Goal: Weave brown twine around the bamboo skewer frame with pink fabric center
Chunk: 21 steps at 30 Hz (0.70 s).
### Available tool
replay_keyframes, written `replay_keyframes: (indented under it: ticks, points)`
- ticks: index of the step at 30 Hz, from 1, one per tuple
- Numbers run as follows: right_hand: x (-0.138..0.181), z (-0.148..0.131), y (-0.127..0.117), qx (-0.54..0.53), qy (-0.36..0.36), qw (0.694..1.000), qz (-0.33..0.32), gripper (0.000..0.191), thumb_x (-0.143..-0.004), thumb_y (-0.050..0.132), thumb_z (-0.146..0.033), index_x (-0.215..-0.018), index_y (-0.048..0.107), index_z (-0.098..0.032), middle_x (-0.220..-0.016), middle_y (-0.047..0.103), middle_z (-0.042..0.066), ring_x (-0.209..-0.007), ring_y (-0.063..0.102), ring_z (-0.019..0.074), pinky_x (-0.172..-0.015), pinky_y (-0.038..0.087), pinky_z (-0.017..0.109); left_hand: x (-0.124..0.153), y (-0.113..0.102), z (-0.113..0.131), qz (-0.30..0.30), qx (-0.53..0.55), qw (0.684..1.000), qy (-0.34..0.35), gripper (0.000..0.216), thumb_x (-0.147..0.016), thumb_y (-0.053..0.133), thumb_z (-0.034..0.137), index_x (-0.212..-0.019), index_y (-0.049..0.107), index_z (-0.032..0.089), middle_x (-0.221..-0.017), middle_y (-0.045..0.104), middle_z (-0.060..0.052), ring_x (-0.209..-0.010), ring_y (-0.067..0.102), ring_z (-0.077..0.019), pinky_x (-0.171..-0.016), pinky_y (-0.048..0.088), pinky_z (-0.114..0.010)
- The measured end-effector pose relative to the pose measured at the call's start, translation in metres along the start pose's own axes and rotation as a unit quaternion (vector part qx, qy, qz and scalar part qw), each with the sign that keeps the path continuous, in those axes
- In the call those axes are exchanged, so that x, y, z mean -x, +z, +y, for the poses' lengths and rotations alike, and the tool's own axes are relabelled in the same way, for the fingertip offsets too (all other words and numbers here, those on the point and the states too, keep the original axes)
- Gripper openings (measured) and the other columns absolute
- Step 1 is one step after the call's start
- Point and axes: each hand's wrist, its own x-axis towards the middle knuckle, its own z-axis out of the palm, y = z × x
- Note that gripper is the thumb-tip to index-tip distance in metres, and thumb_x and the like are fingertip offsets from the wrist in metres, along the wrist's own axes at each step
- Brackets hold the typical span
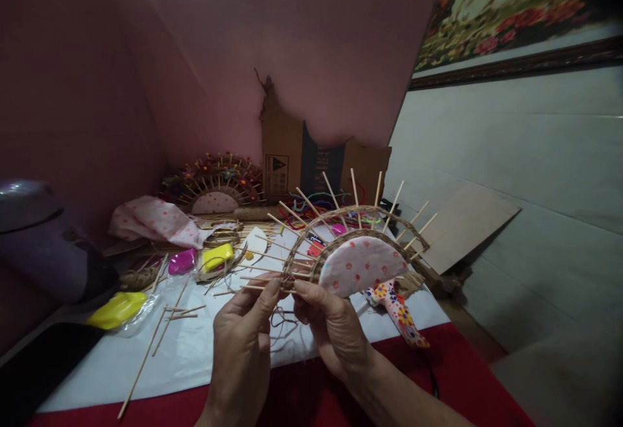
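Observation:
Between my two hands is a half-round woven piece [365,263], with a pale spotted cloth centre and thin wooden sticks fanning out from its curved edge. A braided cord [335,214] arcs through the sticks, apart from the inner woven band over most of its length. My left hand [246,342] pinches the lower left end, where the cord meets the lowest sticks. Beside it my right hand [335,329] grips the same corner with thumb and fingers. A dark loose strand [285,315] hangs below the fingertips.
Behind stands a similar fan-shaped piece [214,201] with coloured flowers, beside torn cardboard [285,148]. Spotted cloth [156,219], yellow packets [119,309] and loose sticks [146,362] lie on the left. A flower-patterned glue gun [402,315] lies at right. A purple container [43,239] stands far left.

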Motion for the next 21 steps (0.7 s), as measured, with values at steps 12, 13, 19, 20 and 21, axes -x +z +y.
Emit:
replay_keyframes:
  ticks: [12,13,19,20,21]
  points:
    - [0.0006,0.0012,-0.0029,0.004,0.005,1.0,-0.008,0.012,-0.06,0.07,-0.021,-0.066,0.068,-0.011,-0.06,0.052,0.0,-0.054,0.037,0.0073,-0.05,0.029,0.022,0.0006,0.0001,-0.0007,0.012,-0.017,1.0,0.01,0.013,-0.065,0.07,0.019,-0.077,0.069,0.014,-0.081,0.069,-0.003,-0.082,0.06,-0.0129,-0.074,0.047,-0.019]
    - [0.0004,0.0015,-0.003,0.003,0.007,1.0,-0.01,0.012,-0.06,0.07,-0.021,-0.067,0.068,-0.011,-0.061,0.052,0.0,-0.054,0.037,0.0074,-0.05,0.029,0.022,0.0003,-0.0003,-0.0011,0.016,-0.018,1.0,0.01,0.013,-0.065,0.07,0.019,-0.078,0.069,0.014,-0.081,0.069,-0.003,-0.082,0.06,-0.0128,-0.074,0.047,-0.019]
    - [-0.0019,0.0027,-0.0051,-0.003,0.016,1.0,-0.019,0.014,-0.062,0.069,-0.021,-0.071,0.068,-0.011,-0.063,0.052,0.0,-0.056,0.037,0.0078,-0.052,0.03,0.022,0.0018,-0.0008,-0.0004,-0.002,0.004,1.0,0.015,0.01,-0.07,0.065,0.02,-0.079,0.069,0.015,-0.083,0.069,-0.003,-0.086,0.06,-0.0139,-0.077,0.047,-0.021]
    - [-0.0022,0.0025,-0.0053,-0.003,0.017,1.0,-0.021,0.013,-0.062,0.069,-0.021,-0.071,0.068,-0.011,-0.063,0.053,0.0,-0.057,0.038,0.0078,-0.052,0.03,0.022,0.0023,-0.0003,0.0001,-0.002,0.008,1.0,0.014,0.01,-0.071,0.065,0.02,-0.078,0.069,0.015,-0.082,0.069,-0.003,-0.085,0.06,-0.0134,-0.077,0.047,-0.02]
    - [-0.0022,0.0023,-0.0054,-0.004,0.017,1.0,-0.023,0.013,-0.063,0.069,-0.02,-0.072,0.068,-0.011,-0.064,0.053,0.001,-0.057,0.038,0.0079,-0.053,0.031,0.022,0.0027,0.0002,0.0006,-0.001,0.012,1.0,0.012,0.009,-0.07,0.066,0.02,-0.077,0.069,0.015,-0.082,0.069,-0.002,-0.084,0.06,-0.0124,-0.076,0.047,-0.019]
